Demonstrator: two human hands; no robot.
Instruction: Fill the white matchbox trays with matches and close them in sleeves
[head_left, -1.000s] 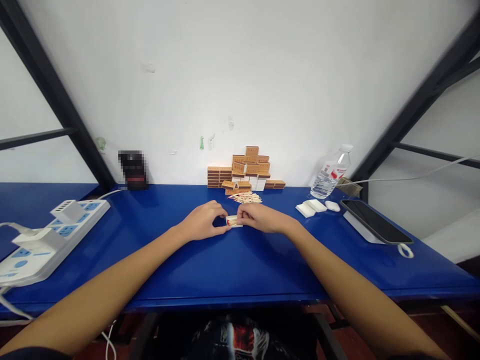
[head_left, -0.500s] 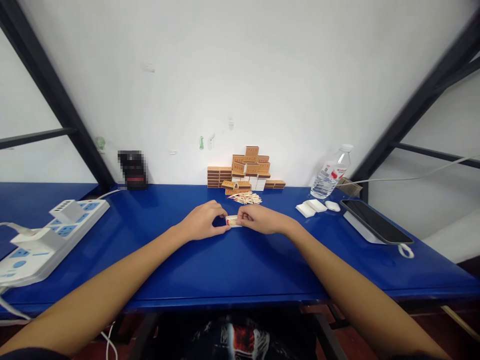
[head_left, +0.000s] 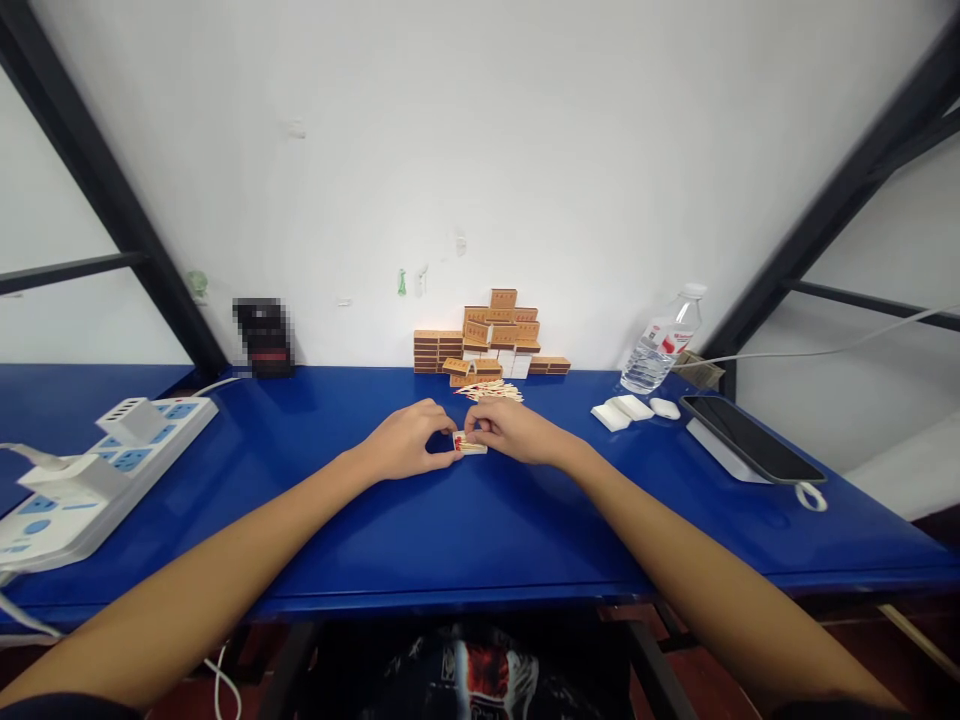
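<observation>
A small white matchbox tray (head_left: 480,451) lies on the blue table with red-tipped matches (head_left: 466,446) in it. My left hand (head_left: 409,440) grips the tray's left end between thumb and finger. Over the tray, my right hand (head_left: 504,430) has its thumb and fingers pinched together at the matches. Whatever is between those fingertips is too small to make out. Just behind lies a loose heap of matches (head_left: 495,391), partly covered by my right hand. Orange-brown matchboxes (head_left: 504,335) are stacked against the wall behind the heap.
White boxes (head_left: 622,411) and a white earbud case (head_left: 664,408) lie to the right, near a water bottle (head_left: 660,345) and a phone (head_left: 754,438) on a stand. At left are a power strip (head_left: 97,500) with plugs and a blurred black object (head_left: 266,340).
My right hand has shifted slightly left and up over the tray, showing the tray's right end. My left hand has kept its grip on the left end.
</observation>
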